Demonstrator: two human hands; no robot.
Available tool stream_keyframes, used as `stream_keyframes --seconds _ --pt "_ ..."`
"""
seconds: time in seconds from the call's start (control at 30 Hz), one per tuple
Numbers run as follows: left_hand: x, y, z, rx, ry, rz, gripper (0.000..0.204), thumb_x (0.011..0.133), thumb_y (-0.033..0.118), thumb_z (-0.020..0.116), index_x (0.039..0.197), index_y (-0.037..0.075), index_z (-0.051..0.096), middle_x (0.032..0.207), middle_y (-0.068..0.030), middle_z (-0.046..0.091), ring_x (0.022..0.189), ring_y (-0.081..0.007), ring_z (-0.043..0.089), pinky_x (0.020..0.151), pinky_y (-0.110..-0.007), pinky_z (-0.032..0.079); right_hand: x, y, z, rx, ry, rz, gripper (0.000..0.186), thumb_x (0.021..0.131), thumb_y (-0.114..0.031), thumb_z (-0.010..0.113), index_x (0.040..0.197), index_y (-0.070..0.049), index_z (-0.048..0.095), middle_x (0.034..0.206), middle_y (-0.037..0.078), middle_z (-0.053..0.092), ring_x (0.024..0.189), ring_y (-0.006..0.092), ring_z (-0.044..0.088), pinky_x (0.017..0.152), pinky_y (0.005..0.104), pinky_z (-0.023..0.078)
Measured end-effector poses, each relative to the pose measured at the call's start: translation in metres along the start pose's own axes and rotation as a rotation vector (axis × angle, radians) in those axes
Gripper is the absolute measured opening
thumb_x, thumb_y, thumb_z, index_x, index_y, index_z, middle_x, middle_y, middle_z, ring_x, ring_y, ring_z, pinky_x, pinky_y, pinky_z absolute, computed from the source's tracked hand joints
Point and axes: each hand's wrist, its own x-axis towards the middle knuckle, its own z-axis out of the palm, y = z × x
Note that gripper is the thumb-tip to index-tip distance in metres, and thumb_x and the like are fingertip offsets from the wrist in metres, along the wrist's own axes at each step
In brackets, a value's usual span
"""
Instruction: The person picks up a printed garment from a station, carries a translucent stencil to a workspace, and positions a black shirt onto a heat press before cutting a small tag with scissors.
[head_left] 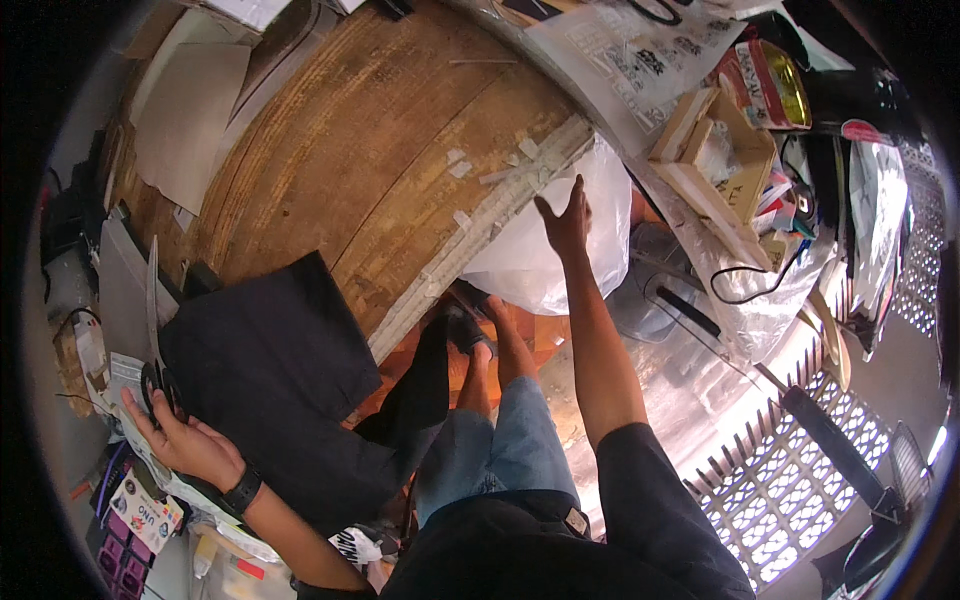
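My left hand (175, 432) grips the black handles of a pair of large scissors (152, 330), whose long blade points up along the left edge of a piece of black fabric (275, 365). The fabric lies on a wooden table (370, 150) and hangs over its near edge. My right hand (566, 218) reaches out with fingers apart toward a translucent plastic bag (560, 260) that hangs below the table's edge. It touches or hovers at the bag's top; I cannot tell which.
Brown paper sheets (190, 110) lie at the table's far left. A wooden box (720, 160) with small items, printed plastic sheets (640, 60) and cables (760, 270) crowd the right side. Cards and packets (140, 510) lie by my left wrist. My legs (500, 420) stand below.
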Motion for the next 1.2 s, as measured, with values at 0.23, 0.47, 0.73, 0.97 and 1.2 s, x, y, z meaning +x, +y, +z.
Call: stream_keyframes --seconds 0.23,0.47,0.73,0.97,1.2 --pt "-0.007 -0.001 -0.013 0.067 0.047 -0.044 0.044 0.095 0.008 0.054 0.138 0.002 0.047 0.130 -0.0160 0.055 0.115 -0.0216 0.055 0.100 -0.030 0.040 -0.001 -0.139 -0.162 0.290 0.085 -0.281 0.026 0.075 0.013 0.053 0.091 -0.002 0.066 0.095 0.016 0.067 0.094 0.0312 0.064 0.086 0.0385 0.048" --pt "-0.004 -0.001 -0.003 -0.032 0.029 0.000 0.047 0.092 0.002 0.054 0.138 0.002 0.047 0.134 -0.0105 0.051 0.113 -0.0165 0.053 0.098 -0.027 0.038 0.056 -0.297 -0.110 0.385 -0.380 -0.857 0.040 0.076 -0.003 0.061 0.115 -0.005 0.061 0.123 0.015 0.059 0.112 0.0347 0.055 0.094 0.0424 0.046" --pt "-0.003 0.002 -0.004 0.025 -0.001 0.044 0.045 0.094 0.002 0.051 0.139 0.000 0.046 0.131 -0.0141 0.052 0.111 -0.0193 0.053 0.098 -0.029 0.039 0.068 -0.384 0.005 -0.028 -0.106 -0.901 0.041 0.088 -0.019 0.051 0.127 -0.009 0.056 0.135 0.013 0.051 0.128 0.0326 0.043 0.102 0.0513 0.034" --pt "-0.005 -0.002 -0.006 0.024 -0.021 0.088 0.047 0.094 0.003 0.049 0.140 -0.002 0.042 0.138 -0.0144 0.048 0.118 -0.0231 0.052 0.103 -0.031 0.037 0.083 -0.340 -0.040 0.140 -0.085 -0.993 0.026 0.077 -0.014 0.060 0.102 -0.010 0.060 0.096 0.005 0.060 0.100 0.0267 0.055 0.086 0.0445 0.041" --pt "-0.005 0.008 -0.003 0.066 0.000 -0.011 0.044 0.094 0.004 0.049 0.138 -0.001 0.046 0.142 -0.0144 0.045 0.122 -0.0237 0.050 0.105 -0.033 0.037 0.095 -0.250 -0.106 0.058 -0.168 -0.811 0.024 0.083 -0.013 0.062 0.105 -0.006 0.054 0.141 0.014 0.046 0.133 0.0350 0.039 0.108 0.0477 0.032"
